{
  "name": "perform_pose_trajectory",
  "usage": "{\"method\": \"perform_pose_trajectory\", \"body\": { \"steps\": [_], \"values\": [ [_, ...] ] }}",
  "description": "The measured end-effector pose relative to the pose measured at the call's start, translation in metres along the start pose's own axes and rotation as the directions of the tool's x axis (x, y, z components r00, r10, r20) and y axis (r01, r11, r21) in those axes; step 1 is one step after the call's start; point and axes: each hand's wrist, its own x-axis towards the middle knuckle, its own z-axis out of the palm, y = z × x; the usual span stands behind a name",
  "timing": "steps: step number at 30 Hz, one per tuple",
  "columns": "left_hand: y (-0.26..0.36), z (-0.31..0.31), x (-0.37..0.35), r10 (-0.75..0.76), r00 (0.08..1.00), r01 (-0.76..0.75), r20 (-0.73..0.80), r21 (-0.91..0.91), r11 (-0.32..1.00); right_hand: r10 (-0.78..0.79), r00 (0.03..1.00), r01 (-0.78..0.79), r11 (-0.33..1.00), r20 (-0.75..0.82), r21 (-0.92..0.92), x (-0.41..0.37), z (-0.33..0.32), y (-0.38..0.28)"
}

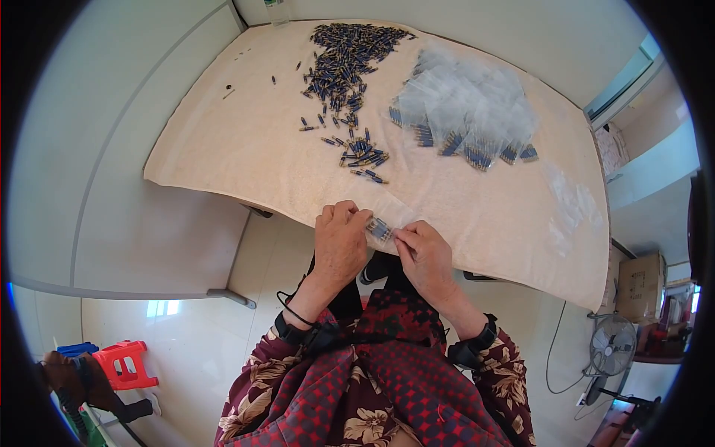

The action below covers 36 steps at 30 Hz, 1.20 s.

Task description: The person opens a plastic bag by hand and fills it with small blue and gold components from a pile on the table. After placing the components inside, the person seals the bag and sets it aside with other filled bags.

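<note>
At the table's near edge, a small clear plastic bag (380, 229) with several blue-and-gold pieces inside is between my two hands. My left hand (342, 242) pinches the bag's left side. The fingers of my right hand (425, 257) are closed on its right side. Just beyond my hands lies a small group of loose blue-and-gold pieces (363, 155), and farther back a large pile (346, 63) of the same pieces. To the right of that pile is a heap of clear bags (469, 100), with blue-and-gold pieces showing at their lower ends.
A cream cloth (246, 141) covers the table. Flat clear bags (572, 208) lie at its right side. A red stool (125, 365) stands on the floor at left, a fan (613, 344) and a cardboard box (640, 287) at right.
</note>
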Motion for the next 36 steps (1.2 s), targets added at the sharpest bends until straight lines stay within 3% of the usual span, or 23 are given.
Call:
{"method": "perform_pose_trajectory", "body": {
  "steps": [13,21,25,29,36],
  "values": [
    [0.000,-0.001,0.000,-0.006,1.000,0.006,0.015,0.003,1.000,-0.023,1.000,0.023,1.000,0.011,0.001,0.001,0.000,-0.001],
    [-0.001,0.003,0.011,-0.013,0.996,0.000,-0.090,-0.148,0.989,-0.011,0.997,0.009,1.000,0.074,0.023,0.012,-0.014,0.003],
    [-0.013,0.004,0.020,-0.022,0.995,0.004,-0.095,-0.185,0.983,0.029,0.999,-0.029,0.999,0.018,-0.032,0.042,-0.029,-0.010],
    [-0.022,0.005,0.036,-0.041,0.982,0.006,-0.186,-0.184,0.983,-0.049,0.997,0.051,0.998,0.052,-0.036,0.082,-0.007,0.006],
    [-0.035,0.016,0.033,-0.082,0.985,0.040,-0.155,-0.258,0.965,-0.141,0.980,0.165,0.970,0.137,-0.180,0.104,0.031,0.030]
  ]
}}
